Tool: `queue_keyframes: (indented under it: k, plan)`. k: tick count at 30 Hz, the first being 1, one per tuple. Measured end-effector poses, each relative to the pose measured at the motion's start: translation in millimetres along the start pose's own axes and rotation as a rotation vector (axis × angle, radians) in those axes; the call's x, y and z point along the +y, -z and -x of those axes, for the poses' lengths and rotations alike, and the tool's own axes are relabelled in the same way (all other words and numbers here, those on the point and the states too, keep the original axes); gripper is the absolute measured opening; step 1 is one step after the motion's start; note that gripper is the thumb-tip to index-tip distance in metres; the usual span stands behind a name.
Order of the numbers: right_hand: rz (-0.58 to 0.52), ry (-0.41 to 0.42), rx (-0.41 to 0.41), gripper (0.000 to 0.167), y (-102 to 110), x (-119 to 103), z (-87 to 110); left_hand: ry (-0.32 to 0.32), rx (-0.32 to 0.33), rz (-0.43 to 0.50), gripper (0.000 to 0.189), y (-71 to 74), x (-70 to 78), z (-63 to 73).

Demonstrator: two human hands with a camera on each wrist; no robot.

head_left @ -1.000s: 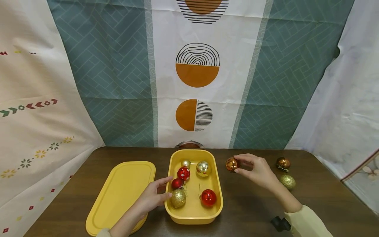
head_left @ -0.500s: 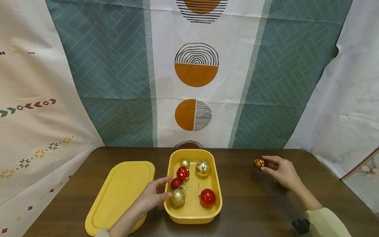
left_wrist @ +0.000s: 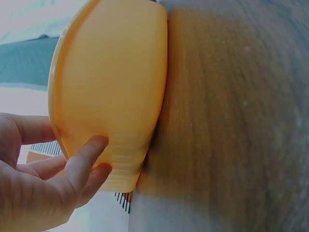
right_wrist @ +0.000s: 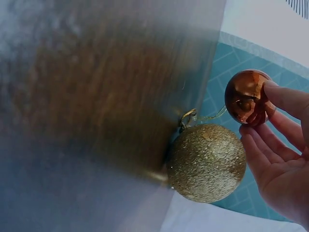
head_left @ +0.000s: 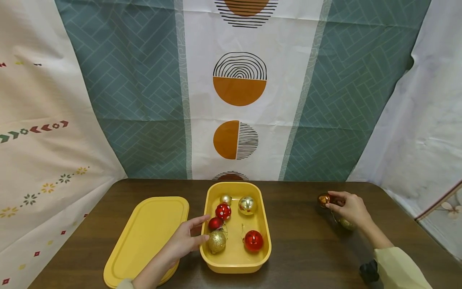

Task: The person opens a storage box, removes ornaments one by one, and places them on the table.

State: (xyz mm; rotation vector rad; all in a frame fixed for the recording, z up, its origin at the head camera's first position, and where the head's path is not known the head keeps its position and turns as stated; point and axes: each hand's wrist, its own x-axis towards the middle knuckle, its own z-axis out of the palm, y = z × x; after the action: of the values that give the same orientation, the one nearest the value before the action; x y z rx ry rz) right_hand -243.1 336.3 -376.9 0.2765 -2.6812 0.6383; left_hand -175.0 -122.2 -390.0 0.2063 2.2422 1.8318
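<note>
My right hand [head_left: 350,208] pinches a shiny copper Christmas bauble [head_left: 323,200] between thumb and fingers, at the right back of the table. A gold glitter bauble [right_wrist: 206,163] with a string loop lies on the table close by, partly covered by this hand in the head view. My left hand [head_left: 184,240] touches the left side of a yellow plastic box [head_left: 238,268], its fingertips against the rim and outer wall. Inside the box are a gold glitter bauble [head_left: 216,242], a polka-dot red bauble [head_left: 223,211], a shiny gold bauble [head_left: 247,205] and several others.
A yellow lid [head_left: 146,237] lies flat left of the box, partly under the left forearm. The dark wooden table [head_left: 296,241] ends at a patterned cloth backdrop [head_left: 238,168]. More cloth hangs at both sides.
My right hand has carried the copper bauble rightward, from near the box toward the gold glitter bauble, slowing in the last half second. My left hand has stayed at the box.
</note>
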Motion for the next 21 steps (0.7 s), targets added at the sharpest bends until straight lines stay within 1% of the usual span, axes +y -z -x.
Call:
queue_keyframes:
  k: [8, 15, 21]
  plan:
    - [-0.013, -0.022, -0.067, 0.041, -2, 8, -2.7, 0.010, 0.006, -0.003, 0.057, -0.6, 1.6, 0.6]
    - [-0.010, -0.048, -0.102, 0.041, -4, 13, -3.2, 0.008, 0.005, 0.000, 0.057, -1.3, 2.8, 1.6]
    - [-0.028, -0.047, -0.146, 0.044, -3, 14, -4.2, 0.013, 0.013, -0.017, 0.057, -0.9, 3.8, 2.2]
